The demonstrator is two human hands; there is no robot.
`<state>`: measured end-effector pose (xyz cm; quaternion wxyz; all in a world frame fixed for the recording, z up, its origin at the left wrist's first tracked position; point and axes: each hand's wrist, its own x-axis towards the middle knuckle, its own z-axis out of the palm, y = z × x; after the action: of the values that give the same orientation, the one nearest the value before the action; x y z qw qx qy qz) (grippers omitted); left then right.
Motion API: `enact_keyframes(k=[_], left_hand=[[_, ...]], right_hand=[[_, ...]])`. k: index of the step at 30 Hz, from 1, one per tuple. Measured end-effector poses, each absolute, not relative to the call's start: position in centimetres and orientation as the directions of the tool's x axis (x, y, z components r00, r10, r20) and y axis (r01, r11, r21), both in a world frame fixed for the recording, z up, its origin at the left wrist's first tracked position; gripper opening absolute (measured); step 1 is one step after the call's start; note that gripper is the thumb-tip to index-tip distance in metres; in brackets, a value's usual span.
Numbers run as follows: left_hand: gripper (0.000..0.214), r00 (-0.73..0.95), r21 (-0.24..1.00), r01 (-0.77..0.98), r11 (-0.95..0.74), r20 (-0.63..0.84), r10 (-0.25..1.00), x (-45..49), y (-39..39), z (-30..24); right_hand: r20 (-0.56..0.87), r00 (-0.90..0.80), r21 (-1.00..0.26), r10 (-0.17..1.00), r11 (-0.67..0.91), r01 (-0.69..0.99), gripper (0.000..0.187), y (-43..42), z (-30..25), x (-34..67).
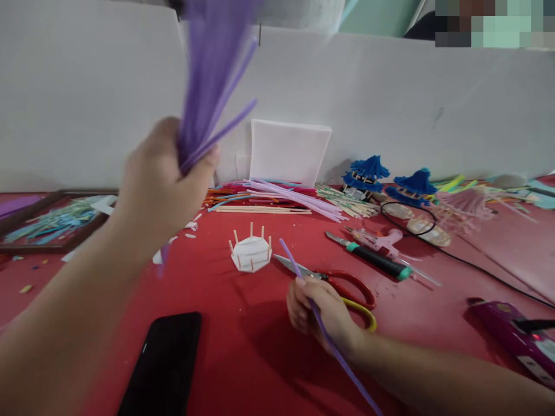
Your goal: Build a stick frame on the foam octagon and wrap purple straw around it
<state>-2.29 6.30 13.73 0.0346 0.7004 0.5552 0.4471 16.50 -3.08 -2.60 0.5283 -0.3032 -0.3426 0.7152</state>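
Observation:
My left hand (162, 179) is raised above the red table (243, 346), closed round a bunch of purple paper strips (212, 75) that stick upward and are blurred by motion. Lower down, my right hand (318, 312) rests on the table, fingers curled on a single purple strip (329, 341) that runs along my forearm. Just beyond that hand lie red-and-yellow scissors (347, 286). A small white octagonal base with upright wooden sticks (251, 251) stands on the cloth between my hands.
A black phone (167, 361) lies near the front edge. Piles of coloured strips and sticks (269, 199), a white card block (288, 151), blue paper models (366, 173), a glue gun (381, 242), a craft knife (377, 261), a black cable (477, 266) and a purple power strip (515, 341) crowd the back and right.

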Motion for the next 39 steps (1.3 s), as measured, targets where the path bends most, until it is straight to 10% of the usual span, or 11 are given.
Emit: enact_keyframes(k=[4, 10, 18, 31, 39], left_hand=[[0.04, 0.366, 0.096, 0.895, -0.436, 0.403, 0.839, -0.6, 12.1, 12.2], [0.04, 0.661, 0.125, 0.741, -0.66, 0.034, 0.749, 2.6, 18.9, 4.7], [0.032, 0.787, 0.174, 0.616, -0.768, -0.106, 0.607, 2.7, 19.9, 2.3], [0.038, 0.523, 0.733, 0.49, -0.472, 0.187, 0.832, 0.1, 17.9, 3.5], [0.062, 0.203, 0.996, 0.072, -0.06, 0.044, 0.978, -2.0, 11.3, 0.1]], right_hand=[[-0.052, -0.276, -0.834, 0.96, -0.194, -0.517, 0.042, -3.7, -2.8, 16.3], [-0.05, -0.258, -0.866, 0.965, -0.17, -0.47, 0.044, -4.5, -2.8, 16.6], [-0.067, -0.28, -0.87, 0.958, -0.194, -0.454, 0.042, -4.0, -3.1, 16.5], [-0.103, -0.283, -0.906, 0.954, -0.207, -0.368, 0.047, -3.8, -2.7, 16.6], [-0.221, -0.188, -0.933, 0.957, -0.264, -0.246, 0.044, -3.6, -2.1, 15.9]])
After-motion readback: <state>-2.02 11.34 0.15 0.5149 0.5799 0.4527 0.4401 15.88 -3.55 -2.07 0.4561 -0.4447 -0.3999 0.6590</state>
